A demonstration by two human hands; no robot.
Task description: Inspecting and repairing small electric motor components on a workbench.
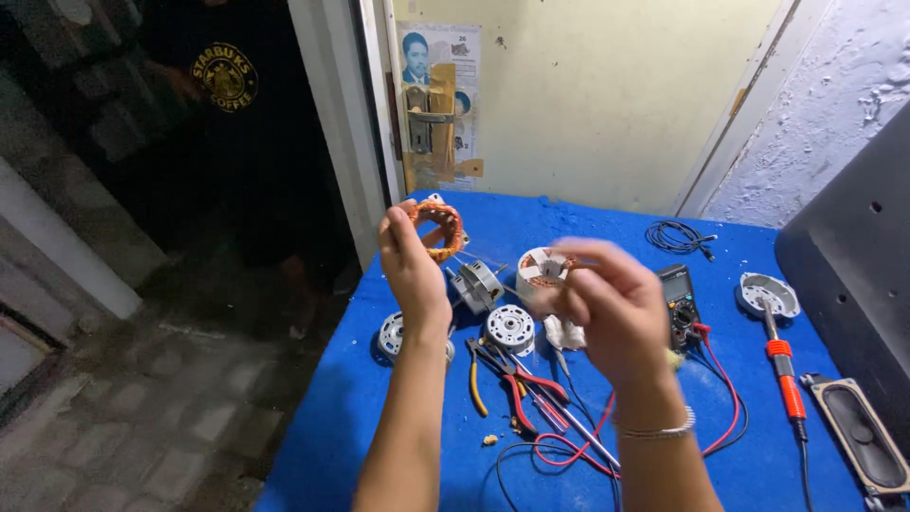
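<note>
My left hand point(409, 270) is raised over the blue table point(379, 398) and grips a ring-shaped copper motor coil point(438, 226) by its near side. My right hand point(614, 303) is lifted beside it and holds a round white motor part with copper winding point(543, 268), blurred by motion. Thin wires run from the coil down toward a metal motor core point(476, 285) lying on the table between the hands.
On the table lie two round metal motor end caps point(510, 327), pliers with yellow and red handles point(502, 374), a screwdriver, a multimeter with red and black leads point(679, 303), a soldering iron point(785, 370), a coiled black cable point(675, 237), a small speaker point(858, 431). A person in dark clothes stands in the doorway at left point(227, 95).
</note>
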